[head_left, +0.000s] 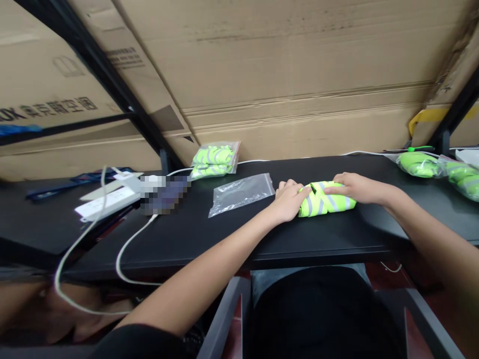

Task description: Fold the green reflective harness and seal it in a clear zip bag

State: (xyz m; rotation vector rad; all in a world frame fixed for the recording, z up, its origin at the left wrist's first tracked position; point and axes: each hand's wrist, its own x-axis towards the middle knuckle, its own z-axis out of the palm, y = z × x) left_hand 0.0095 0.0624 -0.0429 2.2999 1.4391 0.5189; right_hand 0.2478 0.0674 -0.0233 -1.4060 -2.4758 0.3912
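Observation:
A folded bundle of neon yellow-green reflective fabric (325,203), crossed by silver-grey stripes, lies on the black table in front of me. My left hand (290,200) grips its left end, with the thumb over the top. On the far right side, my right hand (350,188) holds the bundle, thumb along its upper face and fingers partly hidden behind it. Just left of my left hand lies a clear plastic zip bag (241,193), flat on the table.
A packed bag of neon fabric (214,159) stands at the back. More bagged neon bundles (419,164) lie at the right. A white power strip (108,203) and white cables (123,249) occupy the left. Cardboard (299,65) and dark metal posts (142,119) rise behind the black table (194,244).

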